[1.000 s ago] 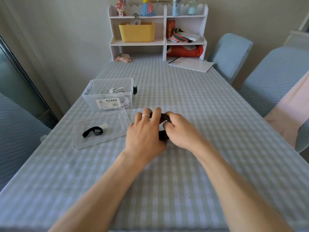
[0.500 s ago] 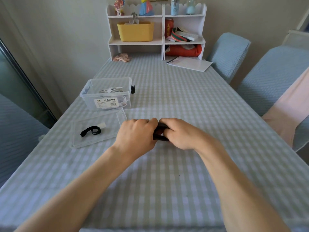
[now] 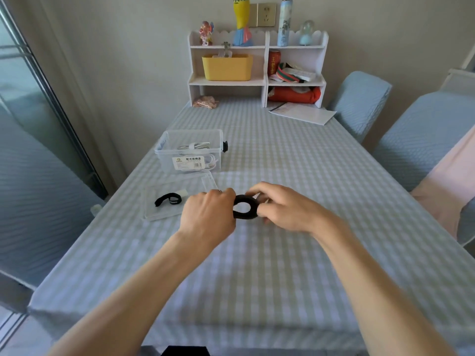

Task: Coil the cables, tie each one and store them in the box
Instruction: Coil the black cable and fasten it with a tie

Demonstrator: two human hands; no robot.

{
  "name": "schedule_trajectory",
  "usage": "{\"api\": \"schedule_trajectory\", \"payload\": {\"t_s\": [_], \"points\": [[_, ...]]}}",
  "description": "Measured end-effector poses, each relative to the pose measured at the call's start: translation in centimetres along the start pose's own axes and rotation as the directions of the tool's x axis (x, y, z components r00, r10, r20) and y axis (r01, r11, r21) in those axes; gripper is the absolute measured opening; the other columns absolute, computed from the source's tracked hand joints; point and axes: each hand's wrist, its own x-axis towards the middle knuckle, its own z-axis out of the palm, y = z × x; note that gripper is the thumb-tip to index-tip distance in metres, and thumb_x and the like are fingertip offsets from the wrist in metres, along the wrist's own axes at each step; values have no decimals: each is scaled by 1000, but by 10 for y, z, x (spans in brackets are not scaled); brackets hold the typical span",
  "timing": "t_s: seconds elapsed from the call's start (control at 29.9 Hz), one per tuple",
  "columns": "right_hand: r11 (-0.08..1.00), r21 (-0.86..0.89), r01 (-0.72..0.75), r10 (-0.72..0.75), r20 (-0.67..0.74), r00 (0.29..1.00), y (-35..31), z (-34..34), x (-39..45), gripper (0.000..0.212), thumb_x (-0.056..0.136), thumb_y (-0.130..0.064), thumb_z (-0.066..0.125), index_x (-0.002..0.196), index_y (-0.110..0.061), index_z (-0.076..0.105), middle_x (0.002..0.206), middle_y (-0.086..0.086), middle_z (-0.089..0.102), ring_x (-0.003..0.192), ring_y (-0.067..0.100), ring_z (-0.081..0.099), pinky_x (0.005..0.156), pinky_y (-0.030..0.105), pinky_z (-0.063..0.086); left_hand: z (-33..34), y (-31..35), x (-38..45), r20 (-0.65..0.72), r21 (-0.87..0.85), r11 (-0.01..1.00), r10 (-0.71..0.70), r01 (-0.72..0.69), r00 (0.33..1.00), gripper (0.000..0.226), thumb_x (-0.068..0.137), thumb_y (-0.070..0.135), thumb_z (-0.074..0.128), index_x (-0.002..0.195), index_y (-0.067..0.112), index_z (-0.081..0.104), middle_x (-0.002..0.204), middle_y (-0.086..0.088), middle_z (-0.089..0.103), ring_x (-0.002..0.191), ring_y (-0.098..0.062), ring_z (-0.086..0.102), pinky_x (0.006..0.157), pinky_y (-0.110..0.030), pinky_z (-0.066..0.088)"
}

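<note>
A black coiled cable (image 3: 246, 206) forms a small ring held just above the checked tablecloth between both hands. My left hand (image 3: 209, 215) grips its left side with curled fingers. My right hand (image 3: 281, 208) pinches its right side. Beyond the hands stands a clear plastic box (image 3: 189, 152) with a white label; white coiled cables lie inside it. Its clear lid (image 3: 177, 201) lies flat in front of the box with a black strap tie (image 3: 168, 199) on it.
A white shelf unit (image 3: 258, 73) with a yellow bin stands at the table's far end, a paper sheet (image 3: 303, 113) beside it. Two blue-covered chairs (image 3: 359, 101) line the right side. A glass door runs along the left.
The hands have drawn slightly apart, so the black cable, before hidden between them, now shows as an open ring. The view has tilted up and pulled back.
</note>
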Motion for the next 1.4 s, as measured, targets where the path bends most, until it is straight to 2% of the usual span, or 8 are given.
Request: {"api": "schedule_trajectory", "payload": {"t_s": [0.13,0.27,0.5,0.6,0.73,1.0,1.27,1.4], "points": [[831,-553,60,-94,-33,995,-23,8,-13,72,77,-22,65,142,-29,32,130,-7,51,105,16,58,85,35,51,-13,4,-9,53,97,995,14,-19,999,15,89,15,49,103,17,53,94,-1,66,86,-27,66,63,-31,35],[649,-758,63,-240,-126,963,-36,29,-16,37,85,-23,62,119,-14,49,100,3,64,86,26,66,61,32,39,-27,15,-22,25,93,995,39,-41,999,18,90,17,50,107,17,56,97,-2,67,91,-27,67,64,-31,35],[588,-802,100,-305,-106,946,-55,30,-45,16,92,-25,53,100,-13,61,78,0,52,67,27,52,56,31,31,-47,3,-51,-50,8,989,151,-150,987,16,96,26,48,101,13,56,92,-5,66,85,-31,66,59,-33,35],[562,-817,129,-341,-88,936,-61,33,-57,17,95,-24,49,100,-10,57,73,-1,46,64,25,43,46,29,21,-50,-3,-63,-185,14,976,217,-218,959,23,68,19,76,72,11,55,60,-5,58,50,-29,61,41,-27,27],[567,-811,143,-343,-75,936,-68,36,-65,8,94,-22,48,90,-15,50,62,-3,31,63,26,42,47,29,21,-51,4,-77,-203,-111,990,62,-85,977,28,74,17,67,73,17,39,65,-5,58,54,-31,59,45,-27,20],[660,-735,155,-339,-108,935,-61,48,-69,13,93,-22,50,96,-13,58,73,0,51,67,26,49,60,31,35,-46,-1,-86,-267,1,988,148,-153,952,39,40,9,86,54,11,50,42,-2,45,27,-24,44,40,-18,15],[862,-496,107,-247,-224,943,-43,57,-52,26,91,-26,61,113,-16,54,93,0,67,89,22,61,68,32,45,-31,-40,-93,-134,10,998,-54,56,990,10,89,21,54,94,12,54,85,-4,64,75,-31,66,55,-32,33],[885,-452,113,-245,-244,938,-47,62,-33,16,92,-28,59,104,-16,60,91,-4,67,91,19,62,74,32,50,-21,-74,-93,-140,-77,981,-188,178,972,14,89,21,53,99,11,54,90,-6,65,80,-35,65,58,-32,34]]}}
